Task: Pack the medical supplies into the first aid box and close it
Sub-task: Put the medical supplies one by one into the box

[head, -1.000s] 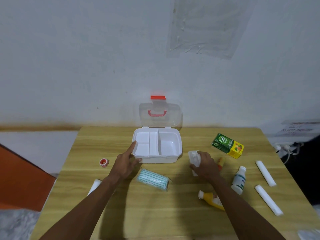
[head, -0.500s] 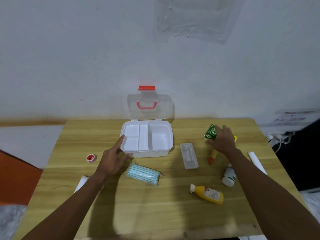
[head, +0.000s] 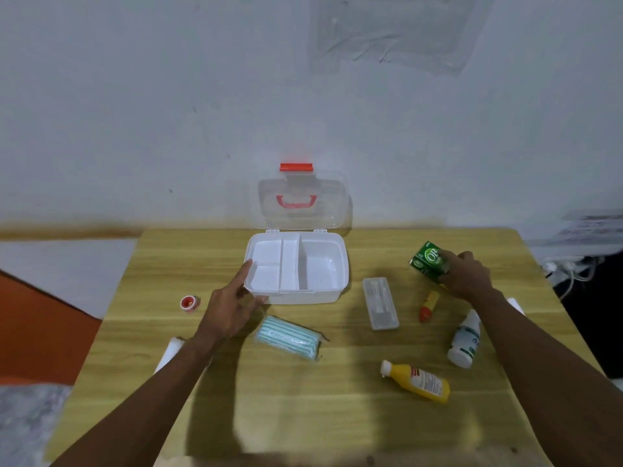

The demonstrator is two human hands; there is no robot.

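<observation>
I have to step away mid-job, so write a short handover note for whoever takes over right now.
Left hand: open, fingers resting against the near-left corner of the white plastic first aid box, steadying it.
Right hand: closed on the green carton, tilted at the table's right side.
Box: its clear lid stands open and all compartments are empty.
On the wooden table: striped mask pack, clear swab case, small red-capped tube, white bottle, yellow bottle, red tape roll, white gauze roll.
Done: nothing packed. Left: pack everything, close the lid.
</observation>
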